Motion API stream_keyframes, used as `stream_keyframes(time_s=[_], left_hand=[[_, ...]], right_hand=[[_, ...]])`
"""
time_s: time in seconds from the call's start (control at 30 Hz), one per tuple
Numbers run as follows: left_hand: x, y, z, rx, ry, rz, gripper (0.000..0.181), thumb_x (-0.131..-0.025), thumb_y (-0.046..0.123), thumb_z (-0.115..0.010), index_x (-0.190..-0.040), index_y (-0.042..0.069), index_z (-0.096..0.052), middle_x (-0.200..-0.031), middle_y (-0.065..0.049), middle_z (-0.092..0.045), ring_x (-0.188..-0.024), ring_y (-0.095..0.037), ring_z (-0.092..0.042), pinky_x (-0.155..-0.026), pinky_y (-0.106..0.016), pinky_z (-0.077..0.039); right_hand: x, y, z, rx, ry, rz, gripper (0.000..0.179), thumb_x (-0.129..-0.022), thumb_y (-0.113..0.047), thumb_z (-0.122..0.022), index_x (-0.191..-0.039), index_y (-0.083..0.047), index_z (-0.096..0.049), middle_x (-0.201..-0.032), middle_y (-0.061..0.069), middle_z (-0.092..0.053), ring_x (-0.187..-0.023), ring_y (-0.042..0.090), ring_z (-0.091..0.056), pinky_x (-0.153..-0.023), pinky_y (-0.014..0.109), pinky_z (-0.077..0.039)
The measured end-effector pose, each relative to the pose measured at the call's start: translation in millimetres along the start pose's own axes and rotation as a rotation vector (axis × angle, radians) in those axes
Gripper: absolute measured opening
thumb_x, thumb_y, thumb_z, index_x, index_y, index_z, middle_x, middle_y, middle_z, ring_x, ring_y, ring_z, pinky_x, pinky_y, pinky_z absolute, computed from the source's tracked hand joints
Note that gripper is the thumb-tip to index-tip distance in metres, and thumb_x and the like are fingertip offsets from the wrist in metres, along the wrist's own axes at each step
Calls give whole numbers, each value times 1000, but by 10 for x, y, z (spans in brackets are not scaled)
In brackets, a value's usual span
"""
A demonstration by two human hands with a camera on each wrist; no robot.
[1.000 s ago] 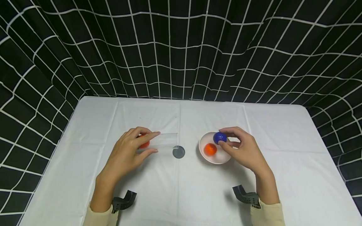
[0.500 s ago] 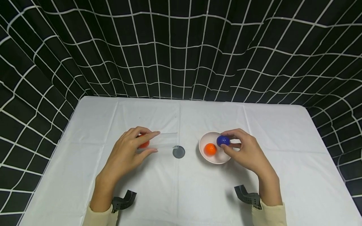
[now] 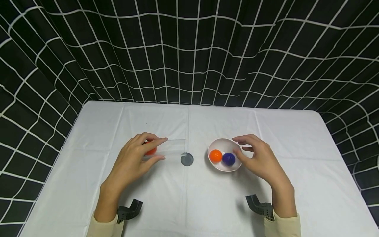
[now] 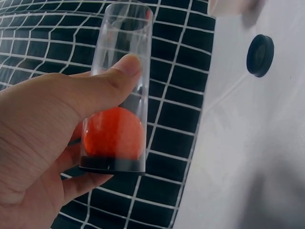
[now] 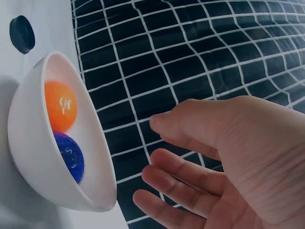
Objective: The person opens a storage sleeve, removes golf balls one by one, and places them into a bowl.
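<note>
My left hand (image 3: 134,158) grips a clear plastic tube (image 4: 126,45) with thumb and fingers around it. An orange-red ball (image 4: 114,133) sits inside the tube against its dark bottom cap (image 4: 112,163); in the head view the tube's other end points right. Over the right rim of a white bowl (image 3: 220,142), my right hand (image 3: 257,158) hovers with nothing between its parted fingers. Inside the bowl, an orange ball (image 3: 215,156) and a dark blue ball (image 3: 228,159) lie side by side, and the right wrist view shows them as well.
A round dark grey cap (image 3: 187,159) lies on the white tablecloth (image 3: 189,204) between the tube and the bowl. Behind the table hangs a black curtain (image 3: 183,59) with a white grid, which also lines both sides.
The blue ball has left my right fingers and dropped into the bowl beside the orange one, which shifted slightly left. My right hand has drawn a little right; the left has stayed still.
</note>
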State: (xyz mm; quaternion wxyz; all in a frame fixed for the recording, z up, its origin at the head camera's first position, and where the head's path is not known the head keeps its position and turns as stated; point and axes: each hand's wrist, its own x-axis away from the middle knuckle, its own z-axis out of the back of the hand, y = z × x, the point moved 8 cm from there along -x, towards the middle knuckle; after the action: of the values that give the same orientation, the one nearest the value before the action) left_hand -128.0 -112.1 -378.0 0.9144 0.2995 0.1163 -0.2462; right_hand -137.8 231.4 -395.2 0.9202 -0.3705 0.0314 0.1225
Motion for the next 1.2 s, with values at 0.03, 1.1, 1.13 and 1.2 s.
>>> stream_keyframes(time_s=[0.03, 1.1, 1.13, 1.2], left_hand=[[-1, 3, 0, -2, 0, -2, 52, -88, 31, -88, -137, 30, -72, -123, 2, -69, -111, -18, -63, -96, -44, -52], [-3, 22, -3, 7, 0, -15, 53, -87, 27, -89, -138, 30, -72, -124, 1, -69, -114, -20, -62, -104, -46, -49], [-3, 25, -3, 7, 0, -18, 53, -87, 27, -88, -138, 30, -72, -124, 1, -69, -113, -20, -62, -105, -46, -49], [-3, 33, -2, 4, 1, -26, 53, -88, 27, -88, -138, 30, -72, -124, 1, -69, -112, -19, -62, -105, -46, -49]], right_hand=[[-3, -8, 4, 5, 8, 7, 30, -96, -7, -75, -126, -1, -72, -124, 15, -73, -116, 34, -71, -97, 50, -61], [-96, -419, -429, -407, -31, 60, 27, -99, -7, -73, -125, -9, -72, -123, 9, -74, -107, 4, -70, -95, 20, -60], [-101, -441, -460, -442, -39, 58, 27, -98, -5, -73, -126, -8, -72, -123, 9, -73, -107, 5, -71, -94, 21, -60], [-114, -481, -524, -499, -51, 58, 28, -97, -3, -73, -125, -7, -72, -122, 10, -72, -106, 6, -71, -94, 22, -61]])
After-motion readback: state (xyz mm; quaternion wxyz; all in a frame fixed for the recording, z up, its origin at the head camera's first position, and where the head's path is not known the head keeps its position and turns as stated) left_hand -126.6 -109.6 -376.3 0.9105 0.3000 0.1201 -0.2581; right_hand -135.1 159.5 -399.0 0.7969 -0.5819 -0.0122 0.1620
